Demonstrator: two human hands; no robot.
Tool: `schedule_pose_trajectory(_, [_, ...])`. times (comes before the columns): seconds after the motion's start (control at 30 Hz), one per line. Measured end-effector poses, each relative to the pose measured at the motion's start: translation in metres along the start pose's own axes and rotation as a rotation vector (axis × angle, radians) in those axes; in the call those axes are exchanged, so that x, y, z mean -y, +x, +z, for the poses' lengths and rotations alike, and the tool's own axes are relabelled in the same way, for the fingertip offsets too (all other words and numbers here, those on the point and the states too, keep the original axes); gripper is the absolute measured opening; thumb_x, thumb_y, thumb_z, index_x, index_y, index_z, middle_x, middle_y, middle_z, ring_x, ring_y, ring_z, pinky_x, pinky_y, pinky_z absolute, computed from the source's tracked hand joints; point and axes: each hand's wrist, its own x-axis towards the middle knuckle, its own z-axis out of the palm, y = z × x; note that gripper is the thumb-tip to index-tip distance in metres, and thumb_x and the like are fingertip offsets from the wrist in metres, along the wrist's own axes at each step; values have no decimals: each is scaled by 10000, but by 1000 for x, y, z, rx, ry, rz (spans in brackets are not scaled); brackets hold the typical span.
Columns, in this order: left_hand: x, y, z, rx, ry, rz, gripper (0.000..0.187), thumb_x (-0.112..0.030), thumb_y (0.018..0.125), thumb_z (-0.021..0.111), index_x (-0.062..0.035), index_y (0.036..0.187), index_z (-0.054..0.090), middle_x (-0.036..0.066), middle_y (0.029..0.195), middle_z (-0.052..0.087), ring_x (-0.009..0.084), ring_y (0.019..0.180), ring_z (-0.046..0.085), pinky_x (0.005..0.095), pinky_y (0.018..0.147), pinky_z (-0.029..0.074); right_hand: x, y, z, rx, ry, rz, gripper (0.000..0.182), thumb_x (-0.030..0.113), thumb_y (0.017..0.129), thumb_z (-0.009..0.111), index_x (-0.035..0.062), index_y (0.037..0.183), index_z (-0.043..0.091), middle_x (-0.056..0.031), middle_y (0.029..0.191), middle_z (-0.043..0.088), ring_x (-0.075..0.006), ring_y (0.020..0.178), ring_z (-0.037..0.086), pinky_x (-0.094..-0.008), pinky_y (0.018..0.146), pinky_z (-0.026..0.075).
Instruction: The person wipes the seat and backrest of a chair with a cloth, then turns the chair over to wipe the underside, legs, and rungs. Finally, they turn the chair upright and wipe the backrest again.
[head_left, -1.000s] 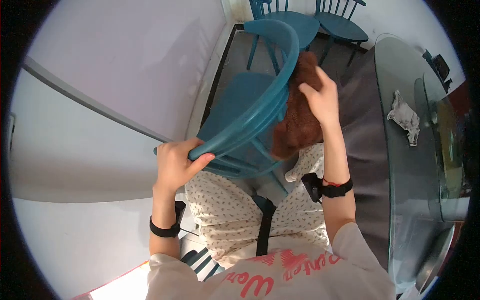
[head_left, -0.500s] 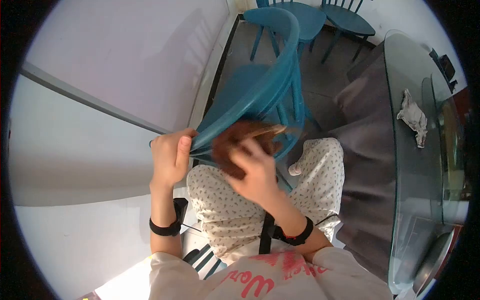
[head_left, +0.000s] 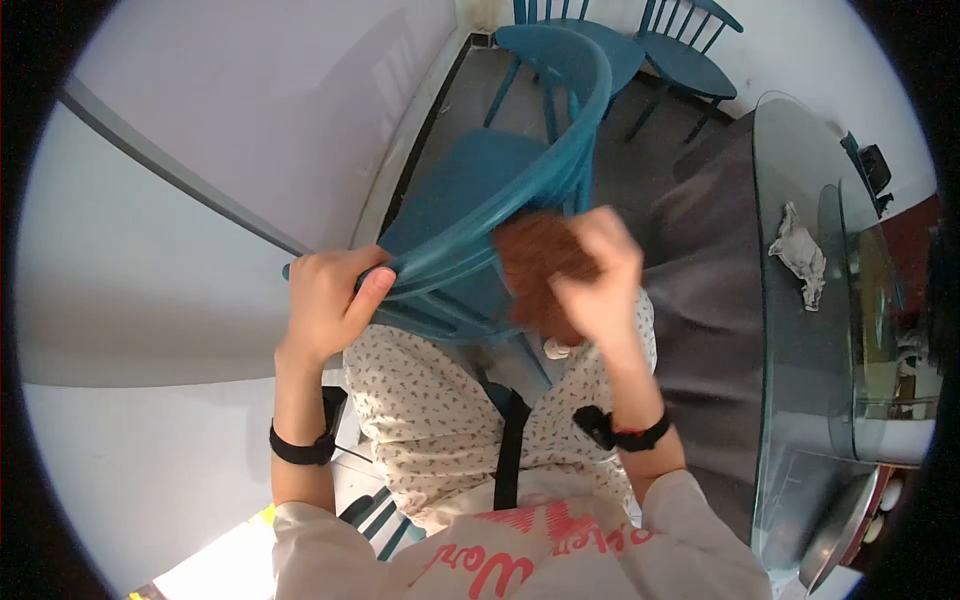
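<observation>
A blue chair (head_left: 480,220) stands in front of my knees with its curved backrest toward me. My left hand (head_left: 332,300) is wrapped round the left end of the top rail, thumb on the near side. My right hand (head_left: 605,275) grips a brown cloth (head_left: 540,265), blurred by motion, against the right part of the curved backrest. Part of the rail is hidden behind the cloth.
To the right is a glass-topped table (head_left: 790,380) with a dark tablecloth hanging down, and a crumpled grey rag (head_left: 800,255) on top. More blue chairs (head_left: 685,65) stand by the far wall. A pale wall panel (head_left: 270,110) rises on the left.
My right hand has moved right along the backrest with the brown cloth. My left hand keeps its hold on the rail. The view has shifted slightly.
</observation>
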Motion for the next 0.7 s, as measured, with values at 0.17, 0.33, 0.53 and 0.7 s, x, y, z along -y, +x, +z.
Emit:
schedule_pose_trajectory(0.17, [-5,-1,0,-10,19,-71,369,-396,843,530,-73,697,632,85,486,486,272,459,500,346,451,365,-31,47,-68,-365,271,367,361,-39,677,566,-28,1038,562,-74,939,633,-164,821,594,-283,759,472])
schedule_pose_trajectory(0.33, [-12,-1,3,-20,7,-27,367,-404,833,536,-77,701,638,79,478,484,269,456,500,339,451,368,-36,66,-42,148,-491,244,352,57,693,587,-49,1028,557,-151,964,620,-232,889,600,-310,802,456])
schedule_pose_trajectory(0.53, [-4,-3,3,-23,27,-64,403,-439,842,509,-80,707,633,78,483,486,279,461,500,344,460,369,-19,20,-6,97,-216,171,320,115,593,691,-6,847,538,-187,863,555,-414,836,558,-437,688,471])
schedule_pose_trajectory(0.7, [2,-1,1,-42,27,-77,422,-445,852,489,-74,698,618,89,484,474,299,470,494,346,469,369,18,-10,18,147,-227,108,402,145,552,738,6,888,565,-151,909,546,-367,724,598,-424,607,495])
